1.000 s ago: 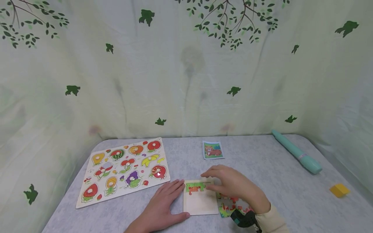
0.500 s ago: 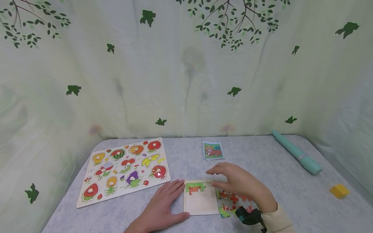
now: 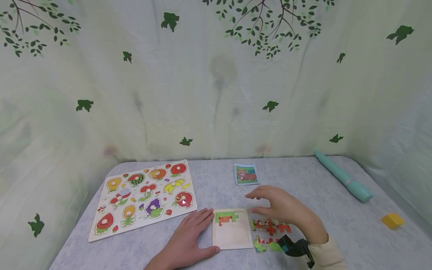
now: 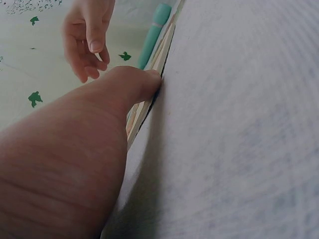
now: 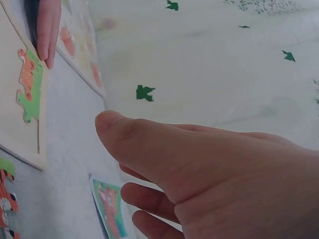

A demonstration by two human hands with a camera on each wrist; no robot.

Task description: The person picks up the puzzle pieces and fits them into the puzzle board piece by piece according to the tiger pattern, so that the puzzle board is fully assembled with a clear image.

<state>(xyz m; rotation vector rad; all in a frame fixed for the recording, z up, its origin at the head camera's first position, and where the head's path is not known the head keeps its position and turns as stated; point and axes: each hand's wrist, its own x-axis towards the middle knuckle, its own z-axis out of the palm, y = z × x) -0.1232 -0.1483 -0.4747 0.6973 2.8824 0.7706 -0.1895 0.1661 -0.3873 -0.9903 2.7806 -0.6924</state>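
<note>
A square wooden puzzle tray [image 3: 233, 236] has joined green and orange pieces [image 3: 226, 217] in its upper left corner. Along the tray's left side lies my left hand [image 3: 189, 238], fingers extended, with fingertips and thumb touching its edge. My right hand [image 3: 287, 208] hovers above the table to the right of the tray, fingers loosely bent and apart, nothing between them; the right wrist view shows this hand [image 5: 199, 164] empty too. Loose red and green puzzle pieces [image 3: 271, 228] lie right of the tray, some partly hidden by the right wrist's camera.
A fruit board [image 3: 141, 198] lies at the left. Behind the tray is a small picture card [image 3: 246, 174] of an animal. A teal cylindrical object [image 3: 344, 176] lies at the back right, and a yellow block [image 3: 392, 221] sits near the right edge.
My right hand has moved right, from over the tray's upper right corner to beside it, uncovering more loose pieces. The left hand has stayed in place.
</note>
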